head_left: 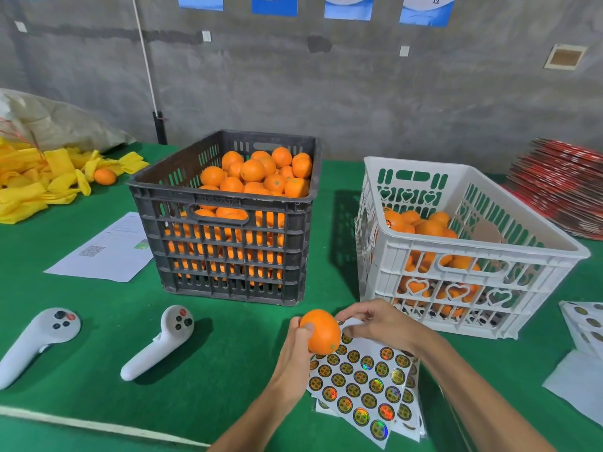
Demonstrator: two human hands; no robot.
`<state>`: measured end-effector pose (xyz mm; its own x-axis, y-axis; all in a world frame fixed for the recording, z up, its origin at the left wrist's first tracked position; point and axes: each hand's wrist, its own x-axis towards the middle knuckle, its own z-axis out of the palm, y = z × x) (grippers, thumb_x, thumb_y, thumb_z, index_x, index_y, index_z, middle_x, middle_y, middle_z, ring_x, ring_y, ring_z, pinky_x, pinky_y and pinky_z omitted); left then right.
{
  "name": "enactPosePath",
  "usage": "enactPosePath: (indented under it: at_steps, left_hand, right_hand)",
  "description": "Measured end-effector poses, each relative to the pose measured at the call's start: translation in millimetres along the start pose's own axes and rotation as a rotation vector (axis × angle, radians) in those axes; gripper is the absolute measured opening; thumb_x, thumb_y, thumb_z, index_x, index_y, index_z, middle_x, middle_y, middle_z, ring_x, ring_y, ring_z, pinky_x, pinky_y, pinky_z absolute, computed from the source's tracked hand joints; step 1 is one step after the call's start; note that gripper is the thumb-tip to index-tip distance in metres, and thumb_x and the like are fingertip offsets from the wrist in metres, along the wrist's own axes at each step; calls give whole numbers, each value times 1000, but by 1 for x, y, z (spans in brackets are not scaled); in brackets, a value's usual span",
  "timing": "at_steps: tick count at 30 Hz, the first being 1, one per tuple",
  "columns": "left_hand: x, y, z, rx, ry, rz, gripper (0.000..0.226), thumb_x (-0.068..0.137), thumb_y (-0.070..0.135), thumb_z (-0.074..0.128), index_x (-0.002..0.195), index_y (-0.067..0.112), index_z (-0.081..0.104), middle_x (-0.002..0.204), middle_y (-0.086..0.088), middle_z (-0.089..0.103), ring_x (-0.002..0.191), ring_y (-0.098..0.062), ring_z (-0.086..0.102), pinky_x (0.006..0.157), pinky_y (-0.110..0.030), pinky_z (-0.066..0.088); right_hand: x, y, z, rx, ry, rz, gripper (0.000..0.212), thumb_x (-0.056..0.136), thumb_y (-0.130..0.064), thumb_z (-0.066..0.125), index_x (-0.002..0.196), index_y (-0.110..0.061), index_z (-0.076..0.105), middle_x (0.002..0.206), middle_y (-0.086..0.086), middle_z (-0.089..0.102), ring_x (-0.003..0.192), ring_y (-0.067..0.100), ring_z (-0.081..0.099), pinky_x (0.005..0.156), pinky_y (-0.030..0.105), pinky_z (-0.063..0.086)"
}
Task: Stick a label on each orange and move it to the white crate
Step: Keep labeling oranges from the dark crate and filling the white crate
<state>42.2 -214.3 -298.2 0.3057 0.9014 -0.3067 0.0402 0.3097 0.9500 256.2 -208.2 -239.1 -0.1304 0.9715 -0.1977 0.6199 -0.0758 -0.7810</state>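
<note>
progress: white crate part full, black crate loaded, lots left | left hand clamped on orange | right hand pinching sheet corner

Green table cover looks like matt felt — a soft, fuzzy nap. The black crate is dull, scuffed plastic; the white crate is smoother plastic with a slight sheen. The orange in hand has glossy, finely dimpled peel. Label sheet — slick white backing paper, stickers foil-bright with a rainbow shimmer. Two controllers are smooth matt white plastic. A plain paper sheet lies matt. The wall is rough grey concrete.
</note>
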Motion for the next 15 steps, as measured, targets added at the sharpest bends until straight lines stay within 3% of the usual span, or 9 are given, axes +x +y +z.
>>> enactPosePath:
  at_steps: [1, 3, 6, 8, 10, 11, 13, 15]
  left_hand:
    - [-1, 0, 0, 7, -6, 5, 108, 69, 82, 38, 164, 41, 10, 158, -8, 39, 137, -23, 52, 123, -55, 30]
    - [-1, 0, 0, 10, -9, 17, 105, 70, 83, 38, 163, 42, 14, 157, -9, 41, 136, -23, 53, 122, -55, 31]
    - [-1, 1, 1, 9, 0, 8, 108, 67, 83, 38, 163, 41, 14, 156, -9, 41, 135, -22, 54, 123, -55, 28]
    - [-1, 2, 2, 14, 5, 0, 109, 65, 84, 37, 163, 42, 11, 158, -9, 39, 136, -23, 52, 123, -52, 24]
    - [-2, 2, 2, 16, 10, -7, 111, 65, 85, 37, 163, 43, 6, 162, -9, 35, 137, -23, 51, 121, -51, 23]
    - [-2, 2, 2, 16, 10, -8, 112, 64, 85, 37, 164, 43, 6, 163, -9, 34, 137, -23, 51, 121, -51, 23]
    - [-2, 2, 1, 15, 12, -13, 114, 63, 85, 37, 164, 43, 6, 163, -9, 32, 138, -23, 50, 121, -51, 23]
    - [-2, 2, 1, 18, 11, -17, 114, 63, 84, 37, 164, 42, 6, 164, -8, 32, 140, -24, 48, 121, -51, 23]
  right_hand:
    - [0, 1, 0, -1, 3, -17, 24, 87, -23, 81, 108, -35, 78, 97, 23, 67, 92, 25, 68, 102, 31, 49]
    - [2, 1, -1, 3, 0, -21, 23, 87, -21, 81, 105, -36, 79, 73, 10, 45, 63, 13, 50, 73, 18, 44]
    - [4, 1, -3, -9, 9, -8, 23, 86, -20, 82, 104, -34, 79, 67, 1, 36, 52, 7, 37, 54, 16, 32]
    - [4, -2, -2, -17, 12, 5, 22, 85, -20, 82, 103, -33, 80, 66, 3, 47, 57, 11, 45, 59, 26, 41]
    - [5, -5, -1, -43, 19, 26, 21, 85, -21, 82, 103, -31, 80, 84, 11, 71, 74, 23, 64, 80, 41, 55]
    - [6, -6, -1, -56, 25, 37, 20, 85, -20, 82, 103, -30, 80, 97, 8, 76, 86, 27, 70, 92, 45, 54]
    - [8, -7, -1, -76, 22, 43, 18, 86, -19, 82, 103, -25, 81, 105, -1, 78, 98, 20, 72, 100, 42, 54]
    - [10, -8, -2, -89, 10, 43, 15, 86, -18, 81, 101, -23, 81, 104, -8, 78, 99, 10, 72, 99, 34, 55]
